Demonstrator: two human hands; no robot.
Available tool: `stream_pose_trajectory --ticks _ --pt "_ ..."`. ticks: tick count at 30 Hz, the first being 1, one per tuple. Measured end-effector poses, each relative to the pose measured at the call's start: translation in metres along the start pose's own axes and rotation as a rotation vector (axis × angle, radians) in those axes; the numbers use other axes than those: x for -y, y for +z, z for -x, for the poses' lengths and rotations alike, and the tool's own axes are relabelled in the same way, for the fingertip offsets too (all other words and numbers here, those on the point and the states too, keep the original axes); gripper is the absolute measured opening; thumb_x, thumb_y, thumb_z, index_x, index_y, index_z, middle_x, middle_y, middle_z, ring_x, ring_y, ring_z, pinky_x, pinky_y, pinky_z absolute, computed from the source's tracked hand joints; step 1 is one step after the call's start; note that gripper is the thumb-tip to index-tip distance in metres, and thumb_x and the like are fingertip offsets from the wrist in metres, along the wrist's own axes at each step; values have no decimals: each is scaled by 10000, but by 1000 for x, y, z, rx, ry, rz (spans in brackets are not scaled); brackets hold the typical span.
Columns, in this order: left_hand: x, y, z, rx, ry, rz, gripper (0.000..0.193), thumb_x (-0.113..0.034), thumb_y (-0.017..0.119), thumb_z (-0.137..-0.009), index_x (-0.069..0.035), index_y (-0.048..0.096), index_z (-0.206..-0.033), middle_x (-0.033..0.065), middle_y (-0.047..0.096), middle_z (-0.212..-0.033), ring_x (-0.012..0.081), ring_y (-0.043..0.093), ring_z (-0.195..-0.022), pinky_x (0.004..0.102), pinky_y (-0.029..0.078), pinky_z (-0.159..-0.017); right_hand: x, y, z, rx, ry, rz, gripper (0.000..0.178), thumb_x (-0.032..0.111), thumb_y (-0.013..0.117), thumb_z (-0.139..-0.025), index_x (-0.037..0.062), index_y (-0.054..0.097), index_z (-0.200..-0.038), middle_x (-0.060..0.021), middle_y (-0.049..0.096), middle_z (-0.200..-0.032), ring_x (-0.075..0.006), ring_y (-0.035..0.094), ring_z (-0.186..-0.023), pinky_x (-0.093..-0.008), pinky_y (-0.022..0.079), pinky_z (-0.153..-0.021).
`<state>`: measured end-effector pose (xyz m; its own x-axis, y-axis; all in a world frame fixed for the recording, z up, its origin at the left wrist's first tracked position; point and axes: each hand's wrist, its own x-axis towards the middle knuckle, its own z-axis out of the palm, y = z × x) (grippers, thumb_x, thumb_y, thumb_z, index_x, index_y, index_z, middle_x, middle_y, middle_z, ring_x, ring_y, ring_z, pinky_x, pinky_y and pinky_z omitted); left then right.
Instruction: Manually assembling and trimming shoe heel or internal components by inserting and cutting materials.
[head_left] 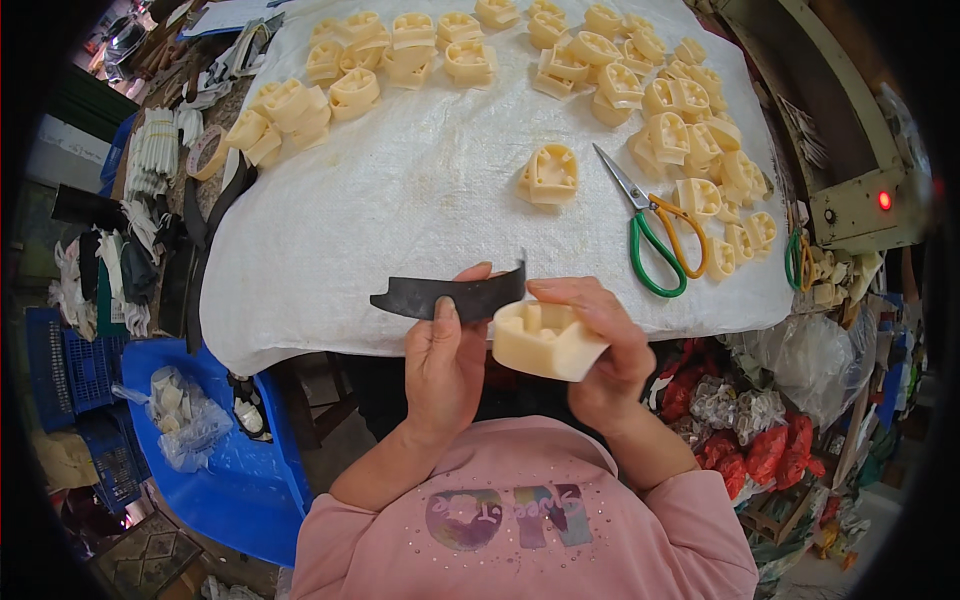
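My left hand (442, 365) pinches a curved black strip (410, 297), thumb in front and fingers behind. The strip's right end bends upward beside my right fingertips; whether they touch it I cannot tell. In my right hand (606, 345) is a cream, hollow, D-shaped block (530, 350), like a shoe heel, tilted with its open side up and next to the strip. Beyond my hands a similar single block (549, 175) lies on the white sheet (400, 170). To its right rest scissors (655, 213) with green and orange handles, blades partly apart.
Many more cream blocks (410, 50) cover the far side and right of the table. Black strips (205, 235) hang at the left edge. A blue plastic tub (225, 500) stands low on the left. A machine frame with a red light (884, 201) rises at right, above plastic bags (800, 365).
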<state>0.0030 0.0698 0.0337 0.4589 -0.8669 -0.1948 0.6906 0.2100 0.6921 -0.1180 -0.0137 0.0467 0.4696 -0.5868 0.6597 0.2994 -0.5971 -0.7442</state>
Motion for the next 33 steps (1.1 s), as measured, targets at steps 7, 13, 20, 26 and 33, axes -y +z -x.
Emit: stream_pose_trajectory --ticks 7,13,20,26,33 --pt "-14 9 9 162 -33 -9 444 -263 289 -1006 86 397 -1257 189 475 -1284 237 507 -1161 365 420 -987 -10 14 5 -44 -176 186 522 -182 523 -670 46 515 -1140 -190 573 -1076 -337 590 -929 -401 500 -769" --pt "-12 9 11 180 -31 -48 423 -257 283 -1004 64 404 -1252 194 465 -1293 245 493 -1177 374 411 -996 -9 12 4 -45 -153 183 499 -175 529 -684 46 525 -1131 -178 576 -1073 -324 588 -919 -391 498 -767" --pt "-11 12 14 143 -6 -23 430 -221 286 -1008 116 424 -1238 191 488 -1272 212 539 -1123 334 450 -963 -12 9 4 -27 -140 201 505 -159 548 -683 54 527 -1141 -163 576 -1077 -312 585 -924 -373 494 -762" --pt "-12 15 14 81 -28 -127 433 -219 289 -1010 127 427 -1231 192 480 -1278 192 528 -1121 313 433 -966 -17 11 8 5 -143 331 554 -134 585 -639 61 524 -1154 -153 581 -1053 -308 568 -882 -370 488 -722" --pt "-15 7 7 76 15 -316 445 -245 282 -1006 105 427 -1240 220 492 -1262 235 556 -1098 347 451 -952 -25 7 7 -34 -152 437 503 0 682 -606 96 560 -1084 -88 608 -987 -256 497 -800 -379 369 -715"
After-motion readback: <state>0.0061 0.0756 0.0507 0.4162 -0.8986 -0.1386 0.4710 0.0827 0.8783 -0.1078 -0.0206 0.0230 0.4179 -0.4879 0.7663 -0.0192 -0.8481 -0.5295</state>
